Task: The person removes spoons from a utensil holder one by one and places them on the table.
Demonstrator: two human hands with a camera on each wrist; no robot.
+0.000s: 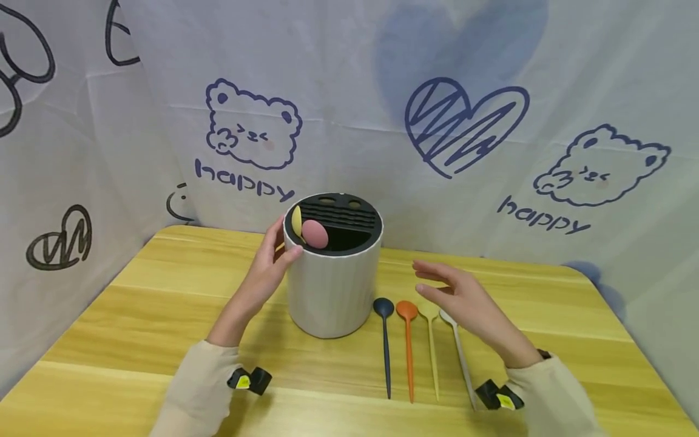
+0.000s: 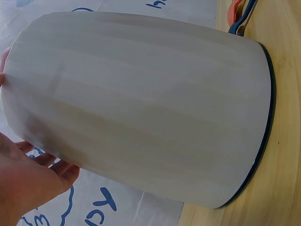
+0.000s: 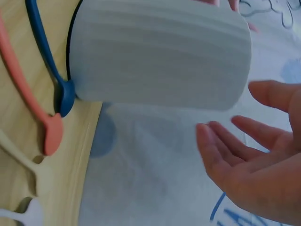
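A white ribbed utensil holder (image 1: 333, 291) with a black slotted top (image 1: 349, 218) stands upright on the table. In its large opening, a pink spoon head (image 1: 315, 234) and a yellow spoon head (image 1: 297, 221) stick up at the left side; their handles are hidden. My left hand (image 1: 267, 255) holds the holder's upper left side, thumb near the rim and fingers against the wall. My right hand (image 1: 464, 297) hovers to the right of the holder, fingers apart from it and holding nothing. Below it lie a dark blue spoon (image 1: 385, 346), an orange spoon (image 1: 409, 349), a pale yellow spoon (image 1: 432, 346) and a white spoon (image 1: 463, 364).
The wooden table (image 1: 136, 315) reaches back to a hanging white cloth (image 1: 349, 109) with blue drawings, close behind the holder. Another stretch of cloth runs along the left. The spoons lie side by side, heads toward the back, right of the holder.
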